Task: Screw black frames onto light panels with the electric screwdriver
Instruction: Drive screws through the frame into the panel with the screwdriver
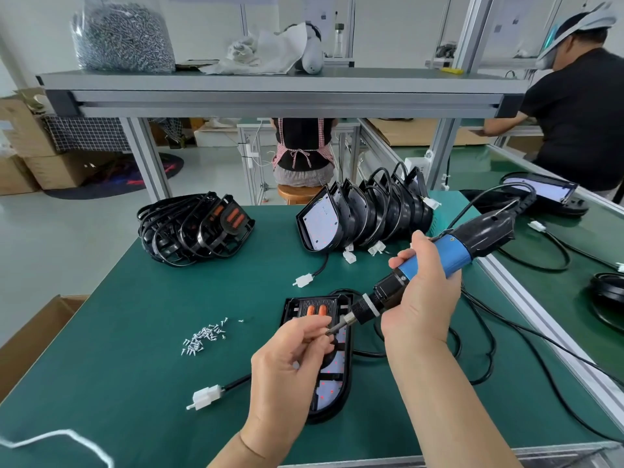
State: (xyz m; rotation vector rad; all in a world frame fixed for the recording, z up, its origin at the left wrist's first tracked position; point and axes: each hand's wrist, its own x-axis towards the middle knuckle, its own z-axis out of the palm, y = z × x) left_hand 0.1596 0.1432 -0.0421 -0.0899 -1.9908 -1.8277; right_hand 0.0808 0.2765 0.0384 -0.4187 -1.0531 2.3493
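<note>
The step in hand looks like loading a screw onto the driver. The left hand (293, 356) is curled, thumb and fingers pinching something small against the tip of the bit (339, 325). It is most likely a screw, though too small to make out. The right hand (422, 295) is wrapped around the electric screwdriver (439, 256), holding it tilted with the bit pointing down and left. Both hands hover just above the light panel (332, 380), which lies flat on the green table (135, 332) with a black frame (291, 309) laid on it.

Next, the bit probably has to be stood more upright and brought down into a screw hole in the frame. Which hole I cannot tell, since the hands cover the middle of the panel.

Counting: one screwdriver, and one panel with one frame being worked on. Left of that panel lies one loose scatter of screws (202, 337), a couple of dozen at a guess. Beyond the panel to the left is one tangled heap of frames (192, 228), too interlocked to count. Beyond it to the right stands one row of panels (364, 211) on edge, roughly seven or eight.
</note>
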